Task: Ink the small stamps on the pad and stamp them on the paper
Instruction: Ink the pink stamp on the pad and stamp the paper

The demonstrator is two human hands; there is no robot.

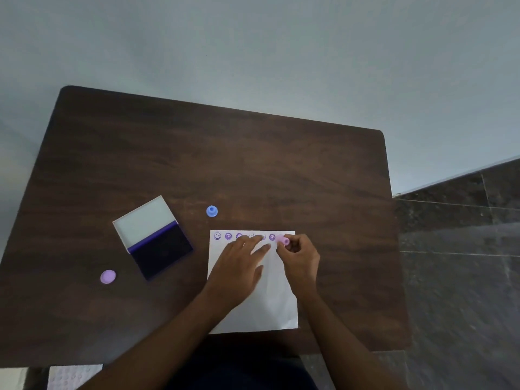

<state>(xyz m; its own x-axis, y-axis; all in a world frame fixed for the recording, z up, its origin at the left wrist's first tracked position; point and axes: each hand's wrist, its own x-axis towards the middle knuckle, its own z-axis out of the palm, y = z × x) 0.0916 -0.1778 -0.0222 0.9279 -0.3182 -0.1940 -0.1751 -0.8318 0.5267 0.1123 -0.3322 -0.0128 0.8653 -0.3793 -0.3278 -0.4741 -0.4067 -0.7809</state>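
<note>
A white paper (270, 305) lies near the table's front edge, with a row of several purple round prints along its top edge. My right hand (299, 258) pinches a small pink stamp (283, 240) at the right end of that row, on or just above the paper. My left hand (239, 266) rests flat on the paper with fingers spread, covering part of the row. An open ink pad (160, 249) with a dark purple surface and white lid sits to the left. A blue stamp (212, 211) stands behind the paper. A lilac stamp (108, 276) lies at the front left.
The dark wooden table (225, 164) stretches bare behind the objects. A pale wall is beyond it, and dark tiled floor lies to the right. A white textured sheet (73, 377) shows below the table's front left edge.
</note>
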